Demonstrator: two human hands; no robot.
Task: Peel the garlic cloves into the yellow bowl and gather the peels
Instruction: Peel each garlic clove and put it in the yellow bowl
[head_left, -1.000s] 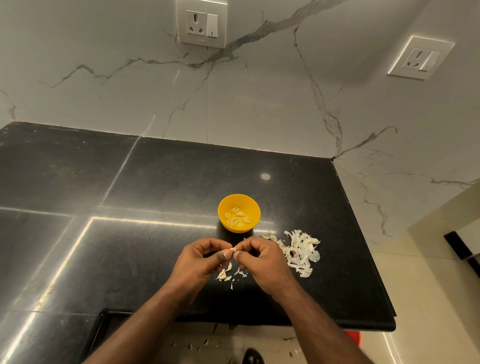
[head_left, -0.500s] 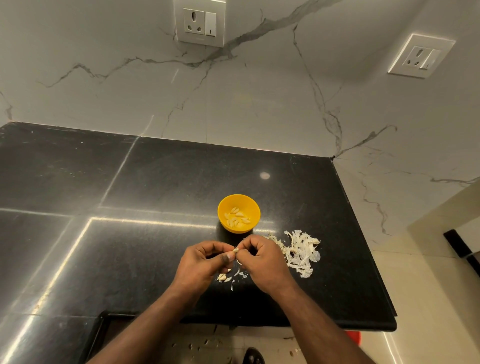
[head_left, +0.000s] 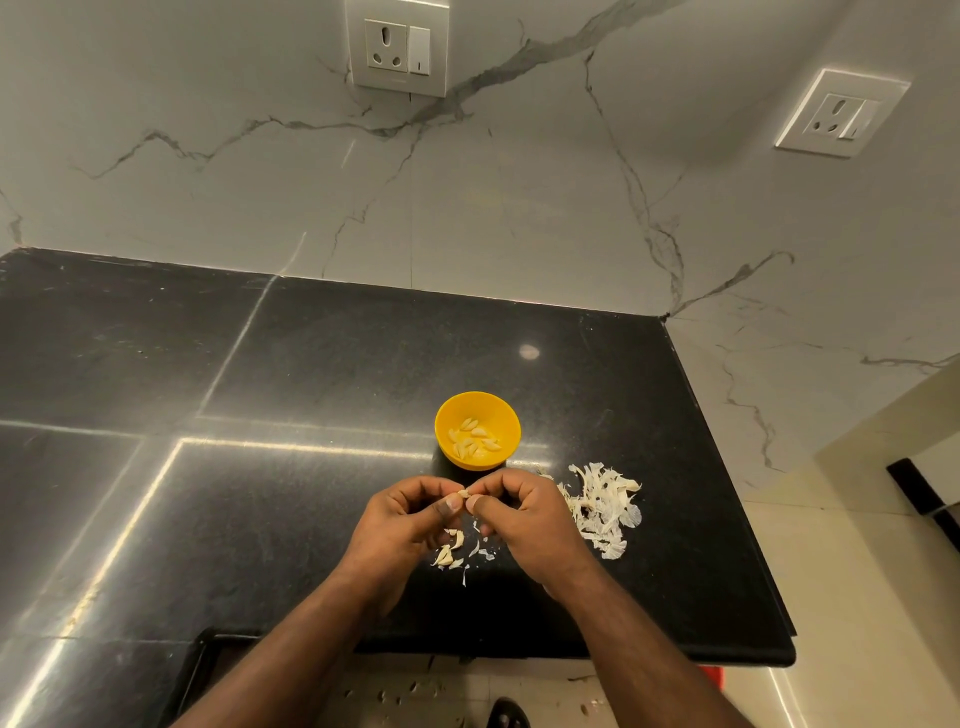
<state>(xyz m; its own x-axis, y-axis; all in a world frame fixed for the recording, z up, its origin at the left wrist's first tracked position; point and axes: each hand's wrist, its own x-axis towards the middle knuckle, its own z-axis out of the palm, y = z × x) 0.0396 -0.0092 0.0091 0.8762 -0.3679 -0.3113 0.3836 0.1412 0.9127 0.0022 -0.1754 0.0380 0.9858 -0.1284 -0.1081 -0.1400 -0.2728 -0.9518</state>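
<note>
Peeling step under way: one clove being stripped between both hands.

I am pinching a small garlic clove (head_left: 464, 492) with the fingers of my left hand (head_left: 400, 525) and my right hand (head_left: 524, 519), both sets curled and clamped on it, held above the desk (head_left: 311, 519) just short of the yellow bowl. Loose scraps (head_left: 452, 553) are lying on the desk directly under my hands; the main peel pile (head_left: 602, 509) is sitting just to the right. Beyond, the yellow bowl (head_left: 511, 418) is holding several peeled cloves (head_left: 474, 439). Judgement: skin likely partly on; next I am needing to pull it free, drop the clove forward into the bowl, then sweep the scraps into the pile.
</note>
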